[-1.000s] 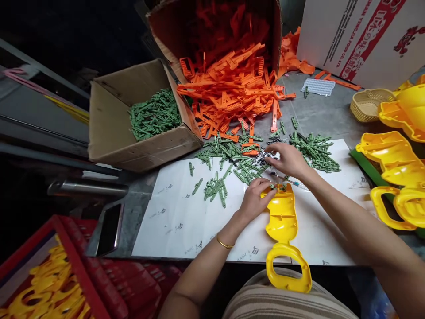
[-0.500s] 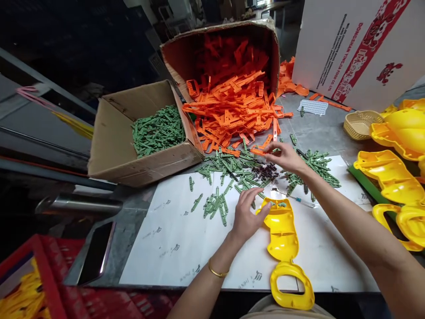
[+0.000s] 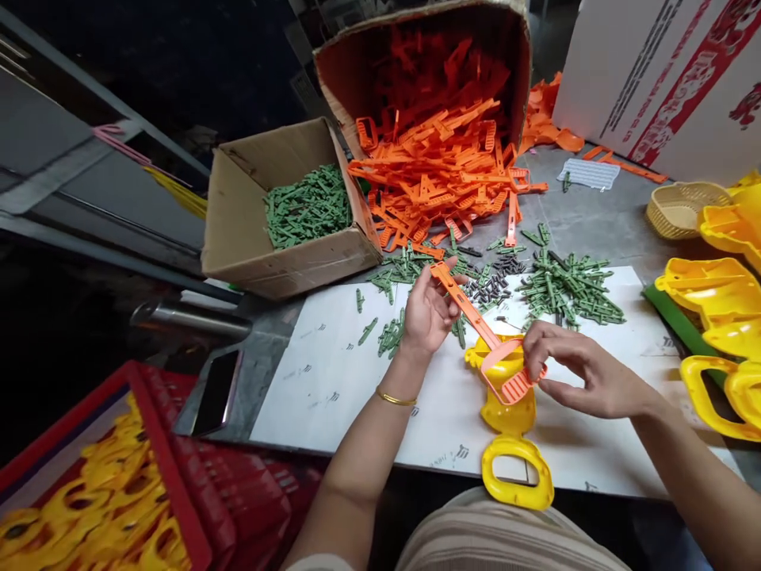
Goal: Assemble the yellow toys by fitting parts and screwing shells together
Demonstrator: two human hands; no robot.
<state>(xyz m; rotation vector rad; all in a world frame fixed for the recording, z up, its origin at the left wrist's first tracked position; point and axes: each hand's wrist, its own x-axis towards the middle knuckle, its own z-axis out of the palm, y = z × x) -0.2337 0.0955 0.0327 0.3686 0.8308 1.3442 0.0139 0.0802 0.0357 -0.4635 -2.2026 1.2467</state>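
A long orange plastic piece [image 3: 476,325] with a looped end slants above the table, held at both ends. My left hand [image 3: 425,309] pinches its far, narrow end. My right hand [image 3: 574,366] grips the looped end close to me. Under the loop lies a yellow shell with a ring handle [image 3: 512,444] on white paper [image 3: 333,381]. Loose green clips [image 3: 564,287] and small dark pieces [image 3: 496,284] are scattered just beyond the hands.
A tipped carton spills orange pieces [image 3: 443,170] at the back. A cardboard box [image 3: 238,238] of green clips stands to its left. Yellow shells [image 3: 722,293] and a wicker basket [image 3: 678,208] are at right. A red crate [image 3: 172,468] and a phone [image 3: 215,390] are at left.
My right hand picked an orange piece from the pile and drew it back over the yellow shell. My left hand left the shell and took the piece's far end.
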